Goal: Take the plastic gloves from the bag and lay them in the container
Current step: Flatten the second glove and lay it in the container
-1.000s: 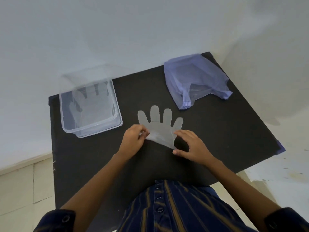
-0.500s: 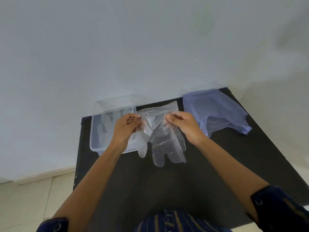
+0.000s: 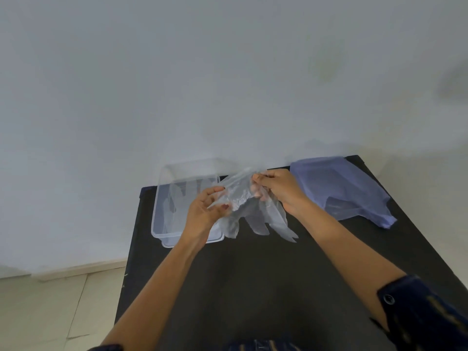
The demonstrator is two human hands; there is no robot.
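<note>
A clear plastic glove (image 3: pixel 249 211) hangs in the air above the black table, its fingers pointing down. My left hand (image 3: pixel 206 211) pinches its cuff on the left and my right hand (image 3: pixel 277 190) pinches the cuff on the right. To the left stands the clear plastic container (image 3: pixel 158 211), with at least one clear glove (image 3: pixel 174 198) lying flat inside. My left hand overlaps the container's right side. The pale purple plastic bag (image 3: pixel 339 188) lies crumpled at the table's far right.
The black table (image 3: pixel 253 287) stands against a white wall (image 3: pixel 228 84). Its left edge drops to a pale tiled floor (image 3: pixel 50 312). My dark striped sleeve (image 3: pixel 425 312) shows at the lower right.
The glove went from lying flat on the table to being held up by its cuff with both hands. It has since shifted a little toward the container and my view has tilted up.
</note>
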